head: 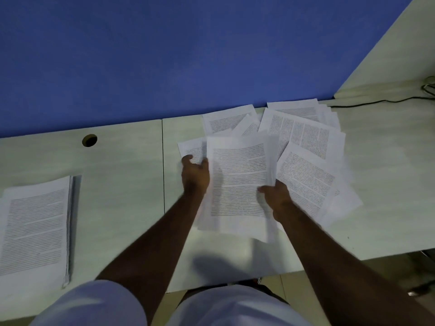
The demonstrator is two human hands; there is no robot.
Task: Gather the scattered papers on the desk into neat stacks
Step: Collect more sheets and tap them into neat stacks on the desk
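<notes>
Gripping a sheaf [240,180] — long axis pointing away — both hands [195,172] [276,198].

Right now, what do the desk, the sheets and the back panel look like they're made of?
Desk: probably laminate board, pale with a faint grain, matte, and a seam between sections.
Sheets: thin white printed paper; the held bundle bends.
Panel: flat, matte blue; fabric or paint, I cannot tell.
</notes>
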